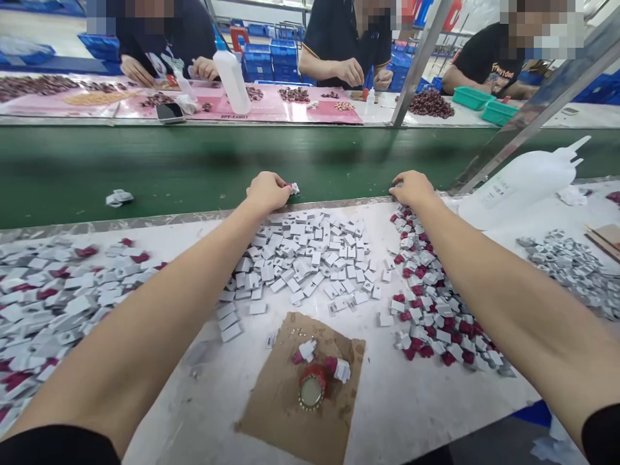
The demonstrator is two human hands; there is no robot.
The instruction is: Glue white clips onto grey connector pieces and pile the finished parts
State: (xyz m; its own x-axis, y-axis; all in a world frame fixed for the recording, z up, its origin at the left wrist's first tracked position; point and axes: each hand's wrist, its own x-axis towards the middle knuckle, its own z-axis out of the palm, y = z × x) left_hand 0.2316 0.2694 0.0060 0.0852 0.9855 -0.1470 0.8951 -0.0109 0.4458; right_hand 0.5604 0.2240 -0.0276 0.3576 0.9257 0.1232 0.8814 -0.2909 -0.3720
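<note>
My left hand (266, 190) reaches to the far edge of the white table (411, 407) and pinches a small white and red part (293, 188) at the rim of the green conveyor belt (194, 168). My right hand (411, 188) rests curled at the same edge, above a pile of red and white parts (431, 303); whether it holds anything is hidden. Between my arms lies a heap of small white tags (305, 258). Nearer me, a brown cardboard sheet (285, 400) carries a round red cap (311, 387) and two assembled parts.
A large heap of white and red parts (48, 303) lies at the left, grey parts (571, 268) at the right. A white squeeze bottle (523, 184) lies on its side. A finished part (119, 197) sits on the belt. Three people work across the belt at a pink mat (271, 110).
</note>
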